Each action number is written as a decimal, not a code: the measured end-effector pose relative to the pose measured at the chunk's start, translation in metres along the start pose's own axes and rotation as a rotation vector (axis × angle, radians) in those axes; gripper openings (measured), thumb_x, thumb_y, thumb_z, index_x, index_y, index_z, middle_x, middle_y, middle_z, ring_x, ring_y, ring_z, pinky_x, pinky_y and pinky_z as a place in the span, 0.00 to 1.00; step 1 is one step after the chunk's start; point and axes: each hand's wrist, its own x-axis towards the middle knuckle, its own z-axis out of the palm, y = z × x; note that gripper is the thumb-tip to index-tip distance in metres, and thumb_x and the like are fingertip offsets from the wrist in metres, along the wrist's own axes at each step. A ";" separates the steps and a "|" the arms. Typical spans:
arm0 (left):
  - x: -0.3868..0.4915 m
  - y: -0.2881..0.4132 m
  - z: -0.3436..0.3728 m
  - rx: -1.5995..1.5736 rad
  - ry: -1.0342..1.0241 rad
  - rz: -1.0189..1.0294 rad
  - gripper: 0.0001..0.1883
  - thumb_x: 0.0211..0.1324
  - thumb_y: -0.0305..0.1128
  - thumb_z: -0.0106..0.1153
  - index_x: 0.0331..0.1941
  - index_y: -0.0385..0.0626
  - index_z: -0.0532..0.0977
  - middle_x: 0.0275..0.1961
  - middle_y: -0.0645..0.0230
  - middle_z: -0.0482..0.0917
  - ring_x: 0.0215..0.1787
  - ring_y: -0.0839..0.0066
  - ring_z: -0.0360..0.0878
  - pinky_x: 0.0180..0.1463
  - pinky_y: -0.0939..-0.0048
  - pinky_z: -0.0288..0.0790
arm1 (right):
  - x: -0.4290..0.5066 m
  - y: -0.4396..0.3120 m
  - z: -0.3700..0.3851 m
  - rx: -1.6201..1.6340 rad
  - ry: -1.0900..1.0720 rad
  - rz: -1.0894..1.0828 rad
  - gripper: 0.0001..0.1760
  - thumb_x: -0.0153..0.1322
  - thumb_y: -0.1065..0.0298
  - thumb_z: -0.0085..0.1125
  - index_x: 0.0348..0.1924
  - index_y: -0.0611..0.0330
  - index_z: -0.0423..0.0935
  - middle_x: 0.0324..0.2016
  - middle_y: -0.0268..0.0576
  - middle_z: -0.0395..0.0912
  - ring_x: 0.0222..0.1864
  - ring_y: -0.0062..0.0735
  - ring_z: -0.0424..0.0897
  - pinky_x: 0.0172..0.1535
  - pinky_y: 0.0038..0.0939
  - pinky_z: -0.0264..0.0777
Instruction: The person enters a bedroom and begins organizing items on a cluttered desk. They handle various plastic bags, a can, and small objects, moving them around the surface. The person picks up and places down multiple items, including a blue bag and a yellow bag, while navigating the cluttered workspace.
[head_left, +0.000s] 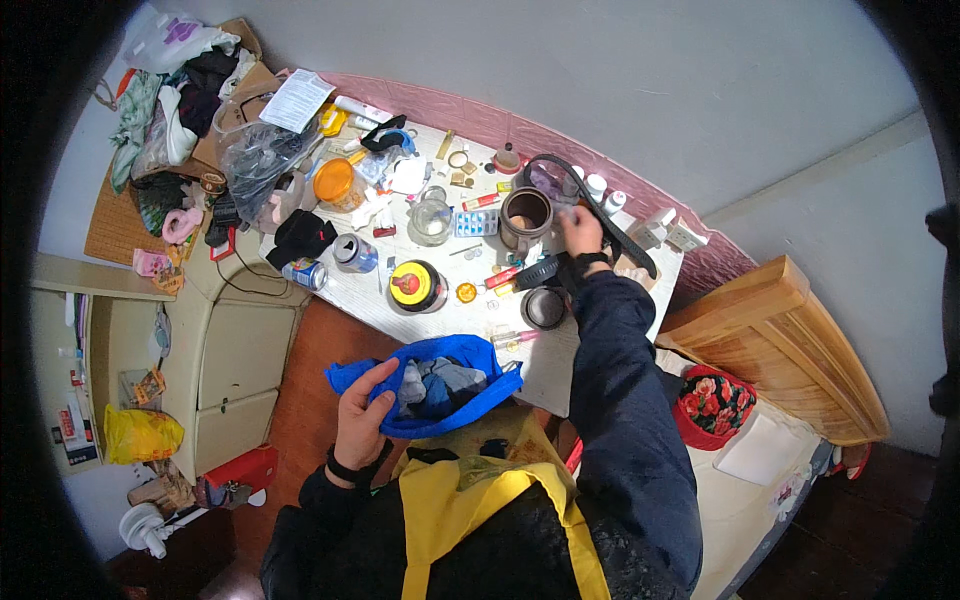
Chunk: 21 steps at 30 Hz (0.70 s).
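Low in front of me, my left hand (361, 416) grips the near-left rim of a blue fabric bag (450, 429), thumb and fingers on its edge. Crumpled grey and blue cloths (439, 382) lie inside it. Over the white table (472, 330), my right hand (581, 231) is just right of a brown mug (526, 217). Its fingers point away from me, and what they touch is hard to make out. A black belt (600, 206) curves behind and to the right of this hand. Near its wrist lie a black ribbed strap (541, 271) and a round dark lid (545, 307).
Around the mug stand a glass jar (431, 221), a blister pack (476, 223), a yellow-lidded jar (415, 287), an orange-lidded tub (337, 184), cans (355, 253) and white bottles (596, 186). Bags and clothes pile up at the left. A wooden headboard (780, 352) rises at the right.
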 end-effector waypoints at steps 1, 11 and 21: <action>0.001 0.000 0.000 -0.004 -0.004 -0.003 0.22 0.58 0.18 0.46 0.59 0.36 0.69 0.56 0.61 0.75 0.54 0.73 0.74 0.59 0.72 0.67 | 0.002 0.000 -0.010 0.179 0.033 0.099 0.13 0.69 0.60 0.58 0.40 0.59 0.79 0.39 0.44 0.79 0.35 0.42 0.79 0.41 0.38 0.74; 0.025 0.002 0.003 -0.016 -0.081 0.002 0.23 0.60 0.17 0.45 0.61 0.38 0.67 0.59 0.62 0.73 0.56 0.77 0.72 0.59 0.76 0.66 | -0.027 -0.056 -0.160 1.480 0.023 0.222 0.15 0.76 0.57 0.47 0.52 0.51 0.65 0.51 0.39 0.72 0.52 0.36 0.73 0.53 0.44 0.71; 0.023 -0.003 -0.005 -0.053 -0.074 -0.007 0.22 0.61 0.17 0.45 0.61 0.38 0.66 0.60 0.61 0.71 0.58 0.75 0.71 0.61 0.74 0.65 | -0.196 -0.148 -0.097 0.972 -1.069 -0.097 0.14 0.74 0.65 0.52 0.50 0.63 0.71 0.45 0.42 0.76 0.46 0.23 0.72 0.50 0.26 0.67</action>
